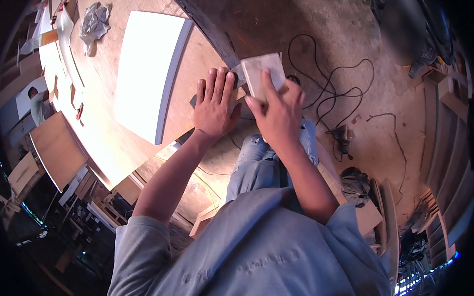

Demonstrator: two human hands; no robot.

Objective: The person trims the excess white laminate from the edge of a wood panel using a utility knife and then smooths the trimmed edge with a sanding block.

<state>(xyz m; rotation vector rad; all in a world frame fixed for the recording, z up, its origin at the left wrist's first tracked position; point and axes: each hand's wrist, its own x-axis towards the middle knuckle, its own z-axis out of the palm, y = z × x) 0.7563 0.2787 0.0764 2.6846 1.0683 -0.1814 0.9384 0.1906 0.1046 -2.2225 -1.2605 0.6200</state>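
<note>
My left hand [214,104] lies flat with its fingers stretched out, at the edge of a wooden worktable [190,76]. Under and beside its fingers are a dark piece and a small light-brown strip [238,94], both mostly covered. To its right, my right hand [280,112] grips a pale rectangular block [262,69], thumb at its near side and index finger along its broad face. The block is just past the table edge, close to my left fingertips. What lies beneath it is hidden. A large white panel [144,73] with a grey edge rests on the table to the left.
A crumpled grey cloth [94,26] and a red-handled tool [79,111] lie on the table. Black cable [332,95] loops over the floor at right. A brown board [59,149] stands at left, near another person [38,105]. Wooden shelving [445,125] lines the right side.
</note>
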